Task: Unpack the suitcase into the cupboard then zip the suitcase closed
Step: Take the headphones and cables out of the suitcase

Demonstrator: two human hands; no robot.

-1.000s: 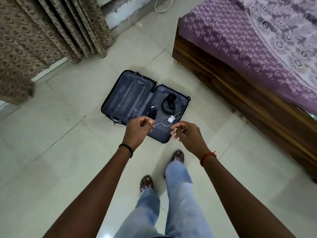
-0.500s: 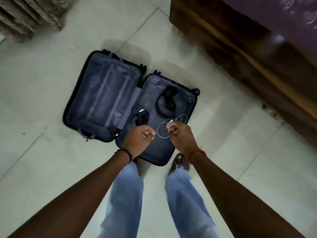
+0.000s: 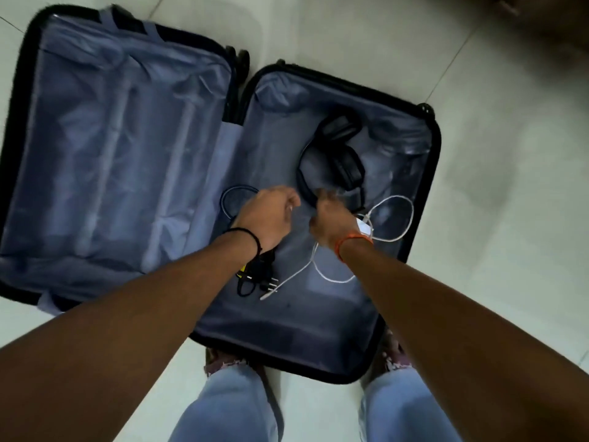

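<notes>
Suitcase (image 3: 178,173) lies butterflied flat on pale glossy floor tiles (image 3: 497,199), a black hard shell lined with creased blue-grey fabric; its left half shows only lining and two ridges under it. In the right half sit black headphones (image 3: 334,154) with a curved band and padded cups, a loose white cable (image 3: 395,224) looping round to a small white plug block, and a black charger (image 3: 255,275) with a coiled dark cord and pins at its near end. Both forearms reach down over this half, above the person's light blue jeans (image 3: 223,406). The left hand (image 3: 267,218), a black band at its wrist, has its fingers curled inward; what it pinches, if anything, is blurred. The right hand (image 3: 331,221), wearing an orange thread, is curled too, seemingly round the white cable beside the headphones.
</notes>
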